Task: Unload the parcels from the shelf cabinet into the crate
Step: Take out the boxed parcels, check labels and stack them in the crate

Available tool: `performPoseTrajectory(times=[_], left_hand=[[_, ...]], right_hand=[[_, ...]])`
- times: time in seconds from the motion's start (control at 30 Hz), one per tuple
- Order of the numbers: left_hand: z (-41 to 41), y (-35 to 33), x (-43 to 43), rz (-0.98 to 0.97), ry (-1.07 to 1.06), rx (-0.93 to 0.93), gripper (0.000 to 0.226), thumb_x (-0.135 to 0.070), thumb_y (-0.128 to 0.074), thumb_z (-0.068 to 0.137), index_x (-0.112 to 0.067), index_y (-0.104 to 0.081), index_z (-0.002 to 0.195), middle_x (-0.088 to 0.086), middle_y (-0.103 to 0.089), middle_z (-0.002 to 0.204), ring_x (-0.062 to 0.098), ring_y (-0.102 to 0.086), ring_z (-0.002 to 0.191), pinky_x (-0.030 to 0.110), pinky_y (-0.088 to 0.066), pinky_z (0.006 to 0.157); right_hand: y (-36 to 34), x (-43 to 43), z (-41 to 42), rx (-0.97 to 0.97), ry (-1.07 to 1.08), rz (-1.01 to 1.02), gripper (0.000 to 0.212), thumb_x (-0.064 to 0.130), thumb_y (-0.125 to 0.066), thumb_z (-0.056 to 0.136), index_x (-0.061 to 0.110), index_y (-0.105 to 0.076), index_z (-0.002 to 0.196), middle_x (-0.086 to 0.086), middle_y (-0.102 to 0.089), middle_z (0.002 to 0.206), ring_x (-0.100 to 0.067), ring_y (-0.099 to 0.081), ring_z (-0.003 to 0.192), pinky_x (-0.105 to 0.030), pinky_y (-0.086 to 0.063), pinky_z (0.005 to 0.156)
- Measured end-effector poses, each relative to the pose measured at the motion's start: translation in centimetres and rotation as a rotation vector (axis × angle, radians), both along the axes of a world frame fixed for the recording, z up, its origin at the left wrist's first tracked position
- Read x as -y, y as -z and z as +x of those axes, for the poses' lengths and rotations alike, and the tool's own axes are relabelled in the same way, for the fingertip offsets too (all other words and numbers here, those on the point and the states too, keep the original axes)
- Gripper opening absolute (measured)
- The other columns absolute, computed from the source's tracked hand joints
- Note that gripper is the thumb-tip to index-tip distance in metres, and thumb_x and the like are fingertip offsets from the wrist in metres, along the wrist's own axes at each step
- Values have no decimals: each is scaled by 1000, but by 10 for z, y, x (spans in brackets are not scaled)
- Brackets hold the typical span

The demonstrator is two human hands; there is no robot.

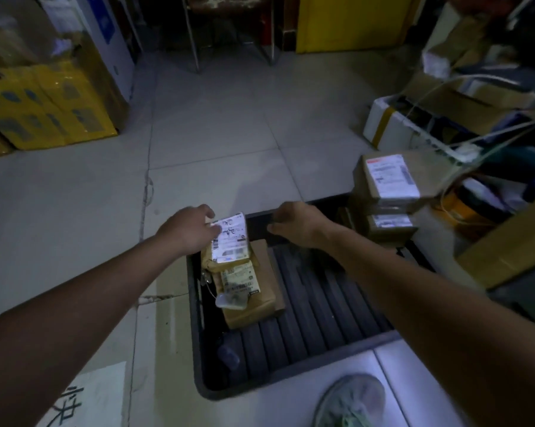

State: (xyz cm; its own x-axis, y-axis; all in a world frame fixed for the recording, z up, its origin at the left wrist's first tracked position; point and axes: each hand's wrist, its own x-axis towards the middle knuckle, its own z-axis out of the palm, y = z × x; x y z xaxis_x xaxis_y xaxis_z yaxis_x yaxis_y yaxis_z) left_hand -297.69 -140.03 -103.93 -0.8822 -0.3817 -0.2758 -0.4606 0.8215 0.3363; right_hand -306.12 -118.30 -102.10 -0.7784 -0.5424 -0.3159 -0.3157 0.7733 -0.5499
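Nearest, at 5 o'clock: my grey-green sports shoe (352, 402) on the pale floor tile. At 7 o'clock: a white paper sheet with black characters (84, 396), flat on the floor.

Straight ahead, 12 o'clock: the black plastic crate with a ribbed floor (291, 382), near rim just beyond the shoe. Inside, toward its 10 o'clock side: a large brown paper-wrapped parcel (260, 306) lying flat, yellowish label facing up. Resting on its far end: a small brown parcel with a white label (229, 241), tilted up slightly.

My left hand (189, 229) pinches the small brown parcel at its left edge, thumb over the top, fingers against the label. My right hand (297, 223) hangs above the crate's far rim at 1 o'clock, fingers loosely curled downward and holding nothing; the outline is motion-blurred.

At the crate's 2 o'clock corner: a stack of brown cardboard boxes (386, 186) with white shipping labels. I cannot tell whether it stands inside the crate or just beside it.

Farther, 2 o'clock: a white foam box with yellow tape (383, 124) under loose cartons and white cords. 10 o'clock: yellow printed cartons (44, 109), stacked. 12 o'clock, farthest: thin metal frame legs (195, 41) and a yellow panel (352, 20).
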Motion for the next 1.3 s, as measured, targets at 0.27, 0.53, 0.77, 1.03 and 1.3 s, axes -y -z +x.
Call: performPoseTrajectory(times=[0.27, 0.53, 0.77, 1.03, 1.3], left_hand=[[-25, -91, -107, -71, 247, -122, 36, -45, -59, 93, -26, -60, 123, 1, -68, 110, 24, -61, 99, 32, -49, 86], [-55, -171, -285, -57, 537, -203, 35, -41, -61, 92, -26, -60, 123, -5, -64, 99, 20, -58, 93, 31, -49, 85], [-57, -216, -467, 10, 785, -241, 31, -44, -57, 95, -27, -58, 120, -1, -66, 112, 16, -62, 94, 37, -54, 86], [-40, -240, -613, 45, 976, -284, 40, -47, -54, 95, -28, -55, 130, -1, -64, 120, 19, -62, 101, 39, -56, 86], [-35, -266, -698, 66, 1037, -343, 42, -46, -51, 98, -29, -51, 136, -1, -62, 122, 15, -63, 88, 39, -58, 80]], right_hand=[[-86, -124, 31, -120, 70, 83, 33, 39, -63, 93, 16, -61, 117, -11, -63, 121, -31, -58, 114, -26, -42, 81], [-164, -308, 62, -157, 356, 77, 36, 44, -60, 95, 22, -57, 124, -2, -57, 119, -22, -59, 106, -32, -48, 82], [-200, -464, 114, -223, 643, 99, 38, 44, -63, 92, 20, -65, 121, -2, -67, 119, -24, -62, 110, -37, -52, 92], [-214, -579, 158, -256, 873, 105, 34, 41, -63, 92, 21, -64, 119, -3, -66, 122, -23, -62, 109, -39, -53, 92], [-233, -648, 171, -302, 1000, 107, 33, 40, -62, 93, 24, -64, 122, 1, -67, 119, -18, -63, 106, -39, -53, 93]])
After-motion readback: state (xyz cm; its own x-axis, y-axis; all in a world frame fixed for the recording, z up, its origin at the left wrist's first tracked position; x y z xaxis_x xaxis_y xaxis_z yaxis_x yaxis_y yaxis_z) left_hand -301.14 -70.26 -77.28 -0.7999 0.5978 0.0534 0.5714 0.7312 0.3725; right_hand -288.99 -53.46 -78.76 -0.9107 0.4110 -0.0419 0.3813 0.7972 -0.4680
